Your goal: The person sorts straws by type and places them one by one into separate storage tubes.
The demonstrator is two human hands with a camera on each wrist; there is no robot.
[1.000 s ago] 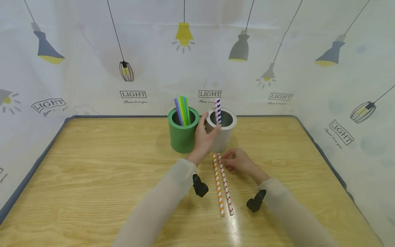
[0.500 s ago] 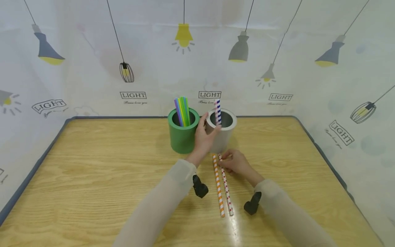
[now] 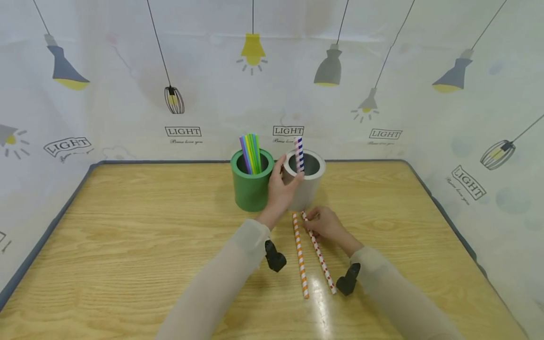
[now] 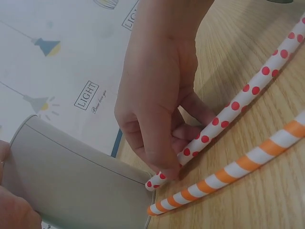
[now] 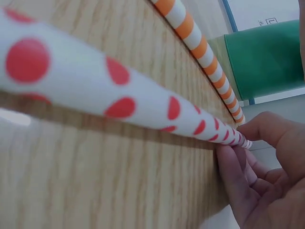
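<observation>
My left hand (image 3: 280, 191) grips the side of a grey cup (image 3: 311, 191), thumb towards the front. Standing in that cup are a blue-and-white striped straw (image 3: 301, 156) and a pale pink one beside it. Just in front of it, my right hand (image 3: 329, 224) pinches a white paper straw with red dots (image 3: 324, 264) near its far end. In the right wrist view, thumb and forefinger meet on this dotted straw (image 5: 147, 100). An orange-and-white striped straw (image 3: 300, 255) lies to its left on the table.
Close to the grey cup's left stands a green cup (image 3: 250, 193) holding several coloured straws (image 3: 250, 153). The wooden table (image 3: 148, 236) ends at a back wall (image 3: 204, 71) covered in lamp-print sheeting.
My right hand has shifted slightly left and taken hold of the red-dotted straw. The straw's near end has swung right, away from the orange-striped one. My left hand stays on the grey cup.
</observation>
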